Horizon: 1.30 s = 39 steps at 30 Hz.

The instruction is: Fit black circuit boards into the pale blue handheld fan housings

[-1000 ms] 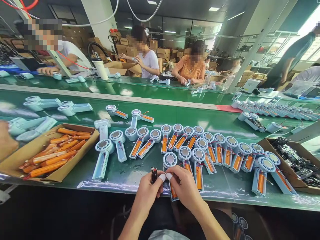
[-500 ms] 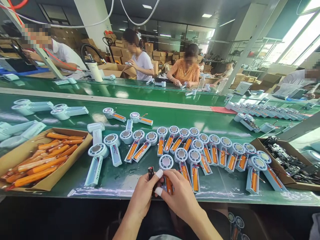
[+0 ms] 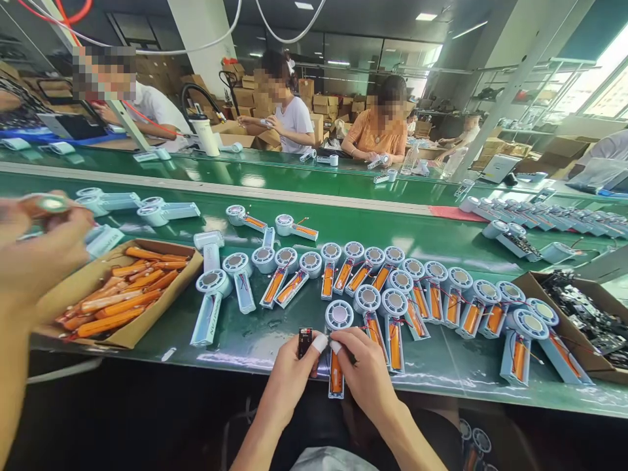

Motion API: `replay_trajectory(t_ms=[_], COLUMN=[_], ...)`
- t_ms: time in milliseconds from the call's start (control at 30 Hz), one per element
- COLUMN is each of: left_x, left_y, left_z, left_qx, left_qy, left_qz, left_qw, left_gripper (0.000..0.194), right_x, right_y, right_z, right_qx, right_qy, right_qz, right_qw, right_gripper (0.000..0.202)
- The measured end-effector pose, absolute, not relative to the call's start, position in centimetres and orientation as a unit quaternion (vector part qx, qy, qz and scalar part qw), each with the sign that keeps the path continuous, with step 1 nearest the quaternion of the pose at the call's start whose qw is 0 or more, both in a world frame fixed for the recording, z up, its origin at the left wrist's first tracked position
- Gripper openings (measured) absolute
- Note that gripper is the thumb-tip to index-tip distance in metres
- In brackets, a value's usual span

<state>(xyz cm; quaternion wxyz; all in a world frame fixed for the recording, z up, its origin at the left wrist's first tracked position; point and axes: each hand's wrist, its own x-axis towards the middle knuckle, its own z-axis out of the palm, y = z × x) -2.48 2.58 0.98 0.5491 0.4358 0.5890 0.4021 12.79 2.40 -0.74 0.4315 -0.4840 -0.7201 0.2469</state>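
My left hand [image 3: 294, 366] is closed on a small black circuit board [image 3: 305, 343], which sticks up beside the thumb. White covers wrap the thumb and a fingertip. My right hand [image 3: 366, 369] pinches close to the left thumb; what lies between its fingers is too small to make out. Between the hands, at the bench edge, lies a pale blue handheld fan body [image 3: 339, 316] with a round grille on top. Its open handle holds an orange battery [image 3: 336, 374]. More such fan bodies [image 3: 394, 304] with batteries and thin wires stand just beyond my right hand.
A cardboard box of orange batteries [image 3: 122, 340] sits at left, and a box of black circuit boards [image 3: 554, 327] at right. A co-worker's blurred hand [image 3: 53, 255] with an object reaches in at left. Other people work across the green conveyor [image 3: 275, 196].
The view has shifted, so the bench appears further right. A co-worker's arm has come in at left. My hands have parted slightly, showing more of the circuit board and the fan's handle.
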Motion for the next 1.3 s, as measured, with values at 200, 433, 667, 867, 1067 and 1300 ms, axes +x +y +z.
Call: replay_trajectory(t_ms=[200,433,667,867,1067,1300], left_x=[-2.6,-2.0,-1.7,-1.7,-1.7,-2.2], left_y=[1.3,1.2,1.7,2.3,2.7,1.9], left_z=[0.5,0.3,0.5,0.6,0.8,0.8], left_qx=[0.496,0.555,0.563,0.572,0.541,0.521], left_qy=[0.601,0.598,0.586,0.576,0.589,0.597], left_qz=[0.369,0.377,0.399,0.419,0.402,0.373], left_qw=[0.507,0.438,0.425,0.407,0.446,0.483], left_gripper=[0.035,0.032,0.031,0.026,0.024,0.031], right_x=[13.0,12.8,13.2,13.4,13.7,13.7], right_y=[2.7,3.1,3.1,3.1,3.5,4.0], right_z=[-0.6,0.1,0.2,0.6,0.8,0.9], right_qx=[-0.468,-0.447,-0.447,-0.451,-0.399,-0.402], right_qy=[-0.784,-0.818,-0.817,-0.831,-0.873,-0.869], right_qz=[0.132,0.059,0.093,0.087,0.025,0.007], right_qw=[0.386,0.358,0.352,0.314,0.281,0.288], right_gripper=[0.021,0.018,0.019,0.019,0.016,0.017])
